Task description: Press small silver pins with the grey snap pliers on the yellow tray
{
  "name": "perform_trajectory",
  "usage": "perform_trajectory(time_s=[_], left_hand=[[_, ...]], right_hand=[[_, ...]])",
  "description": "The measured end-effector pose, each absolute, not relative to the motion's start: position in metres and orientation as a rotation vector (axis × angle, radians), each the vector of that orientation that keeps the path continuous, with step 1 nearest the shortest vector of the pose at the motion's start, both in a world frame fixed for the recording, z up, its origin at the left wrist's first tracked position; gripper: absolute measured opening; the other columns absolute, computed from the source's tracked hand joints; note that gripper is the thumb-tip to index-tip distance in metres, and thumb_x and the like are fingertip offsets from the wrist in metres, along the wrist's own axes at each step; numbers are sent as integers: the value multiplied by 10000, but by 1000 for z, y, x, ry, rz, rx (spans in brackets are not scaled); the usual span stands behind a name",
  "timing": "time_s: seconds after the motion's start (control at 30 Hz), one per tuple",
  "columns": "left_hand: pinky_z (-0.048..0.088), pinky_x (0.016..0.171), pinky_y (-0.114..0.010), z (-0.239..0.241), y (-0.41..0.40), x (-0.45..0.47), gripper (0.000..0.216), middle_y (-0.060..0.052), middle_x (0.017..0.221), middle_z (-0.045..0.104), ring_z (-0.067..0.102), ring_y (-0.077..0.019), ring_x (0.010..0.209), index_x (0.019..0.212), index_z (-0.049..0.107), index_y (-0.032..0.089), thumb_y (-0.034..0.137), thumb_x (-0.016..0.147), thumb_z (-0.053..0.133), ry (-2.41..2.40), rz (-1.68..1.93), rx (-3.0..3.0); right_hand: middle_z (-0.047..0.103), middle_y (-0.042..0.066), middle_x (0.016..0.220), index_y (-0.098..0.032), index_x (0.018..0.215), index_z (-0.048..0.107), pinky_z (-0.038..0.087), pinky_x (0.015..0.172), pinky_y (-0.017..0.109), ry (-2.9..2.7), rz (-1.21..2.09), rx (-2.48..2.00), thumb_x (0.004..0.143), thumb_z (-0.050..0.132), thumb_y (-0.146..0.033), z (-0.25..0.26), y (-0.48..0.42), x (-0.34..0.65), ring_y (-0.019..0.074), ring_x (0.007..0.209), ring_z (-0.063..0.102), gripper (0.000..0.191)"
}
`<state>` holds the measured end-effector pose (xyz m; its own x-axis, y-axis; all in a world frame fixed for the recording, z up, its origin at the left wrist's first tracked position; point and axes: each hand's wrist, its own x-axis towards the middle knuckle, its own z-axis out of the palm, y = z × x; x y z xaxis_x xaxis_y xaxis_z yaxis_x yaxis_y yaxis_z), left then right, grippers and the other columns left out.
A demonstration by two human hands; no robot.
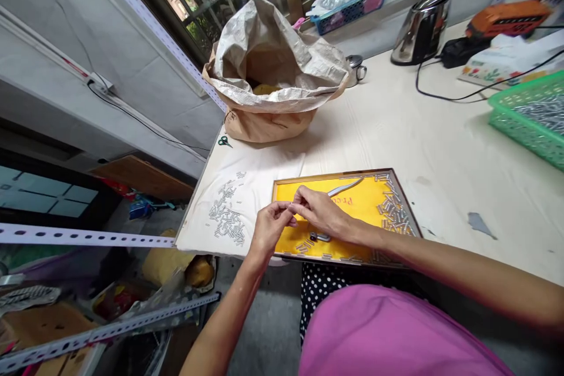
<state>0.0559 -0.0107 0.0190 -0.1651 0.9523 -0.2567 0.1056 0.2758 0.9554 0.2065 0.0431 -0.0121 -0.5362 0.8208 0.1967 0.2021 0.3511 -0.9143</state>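
Note:
My left hand (269,226) and my right hand (324,211) meet fingertip to fingertip over a yellow-bottomed shallow tray (304,188). Both are closed in a pinch; whatever sits between the fingertips is too small to make out. Small metal pins or tubes (396,211) lie heaped along the tray's right side, with a few loose ones (304,245) near its front. Behind my right hand lies a slim grey pointed tool (348,187), partly covered. A small metal clip-like tool (320,237) rests below that hand. Left of the tray, more small metal pieces (229,214) are scattered on white cloth.
A large open paper sack (268,123) stands behind the tray, with green-handled scissors (224,141) beside it. Farther right are a kettle (420,29), a cable and a green basket (524,117) of metal pieces. The table's left edge borders a perforated metal rack (88,235).

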Motion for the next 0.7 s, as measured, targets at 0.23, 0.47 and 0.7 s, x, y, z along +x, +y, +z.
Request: perform_trajectory(time_s=[0.23, 0.47, 0.7], left_hand=[[502, 586, -220, 9, -8, 54, 268, -21, 710, 712, 626, -114, 575, 794, 725, 127, 321, 641, 830, 1546, 897, 1172], [494, 571, -229, 2, -13, 50, 430, -9, 594, 664, 610, -116, 523, 703, 665, 131, 474, 571, 889, 1448, 826, 1003], [551, 613, -217, 4, -33, 20, 469, -9, 685, 665, 593, -79, 570, 769, 683, 114, 407, 514, 946, 1418, 940, 625]], right_hand=[[611, 1, 720, -191, 768, 551, 365, 597, 254, -1872, 1277, -957, 905, 577, -369, -18, 40, 220, 122, 644, 516, 226], [600, -11, 621, -176, 791, 580, 376, 530, 231, -1799, 1569, -952, 878, 579, -372, -17, 37, 225, 112, 554, 545, 215], [643, -17, 623, -189, 799, 558, 435, 530, 232, -1770, 1742, -855, 894, 569, -315, -28, 34, 186, 126, 558, 605, 158]])
